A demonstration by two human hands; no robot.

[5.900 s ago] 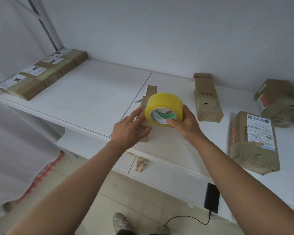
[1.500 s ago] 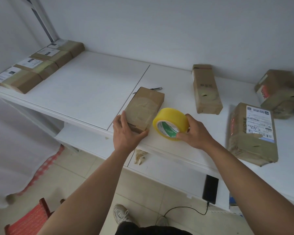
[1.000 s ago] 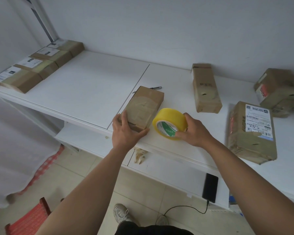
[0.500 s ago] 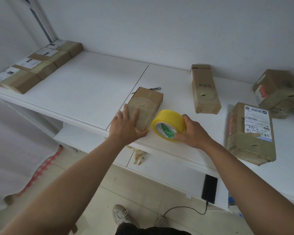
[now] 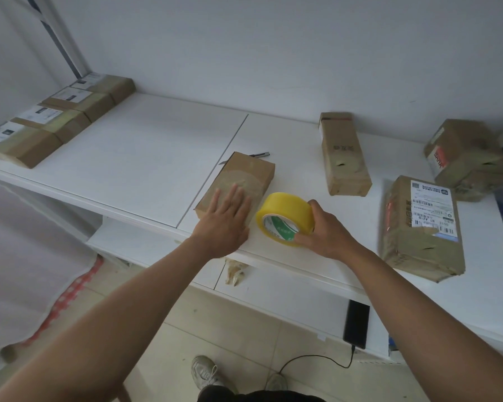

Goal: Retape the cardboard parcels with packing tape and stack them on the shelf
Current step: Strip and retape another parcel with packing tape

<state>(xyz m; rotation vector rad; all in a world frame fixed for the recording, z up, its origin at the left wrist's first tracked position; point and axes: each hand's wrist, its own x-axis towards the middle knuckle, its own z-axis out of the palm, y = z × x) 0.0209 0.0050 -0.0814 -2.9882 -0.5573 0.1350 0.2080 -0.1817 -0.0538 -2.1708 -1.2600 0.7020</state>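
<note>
The parcel (image 5: 236, 184) in play is laid flat near the front edge of the white shelf (image 5: 145, 158), just left of the yellow tape roll (image 5: 285, 217), which is stood on its rim touching or nearly touching the parcel's right side. Looks like the taping step is about wrapped up on this one: the top is being smoothed down, at a guess. The left hand (image 5: 225, 220) is laid flat on the parcel's near end, fingers straight and spread, nothing gripped, just pressed down. The right hand (image 5: 324, 230) is curled round the roll, thumb over the top and fingertips tucked in at the core. Whether a strip is run from roll to parcel can't be told, too clear to see. Next, probably, the tape needs to be cut, a small cutter (image 5: 260, 154) can be seen just behind the parcel, and then the parcel gets carried over to the row of done parcels (image 5: 53, 120) at the far left. Three more boxes (image 5: 343, 155) are left waiting on the right, well apart. Both forearms are stretched forward and angled inward over the shelf edge.
</note>
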